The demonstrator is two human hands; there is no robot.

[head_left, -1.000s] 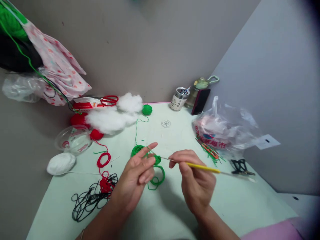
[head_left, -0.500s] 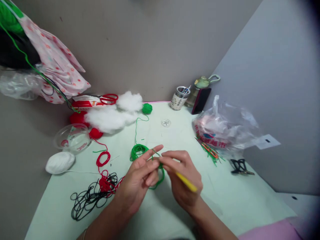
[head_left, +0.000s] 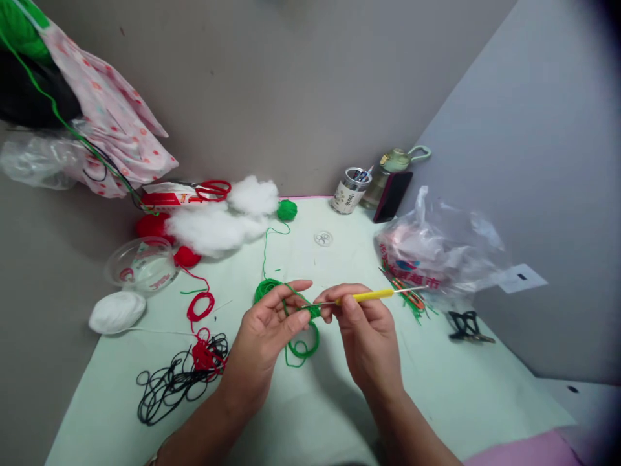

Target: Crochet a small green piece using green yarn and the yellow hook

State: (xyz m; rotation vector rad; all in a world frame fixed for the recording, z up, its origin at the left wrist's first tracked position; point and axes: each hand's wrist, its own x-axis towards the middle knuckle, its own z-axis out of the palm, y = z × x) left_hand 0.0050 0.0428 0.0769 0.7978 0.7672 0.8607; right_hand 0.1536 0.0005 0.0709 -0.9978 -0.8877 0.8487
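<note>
I have the right hand (head_left: 371, 335) with fingers closed on a slim yellow-handled metal hook (head_left: 366, 296), the left hand (head_left: 262, 333) pinching a small green yarn piece (head_left: 315, 311) between them, above the pale-green bench (head_left: 446, 395). If the thin green strand (head_left: 297, 295) slackens, I'd risk a loop slipping off.

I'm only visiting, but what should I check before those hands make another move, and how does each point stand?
1. Slim yellow-handled metal tool gripped in the right hand: ok.
2. Small green yarn piece held at the left hand's fingertips: ok.
3. Tool's tip caught in a loop: cannot tell, too small.
4. Red-handled scissors away from both hands: ok.
5. Thin black cord untangled: not ok, heaped in loops.
</note>
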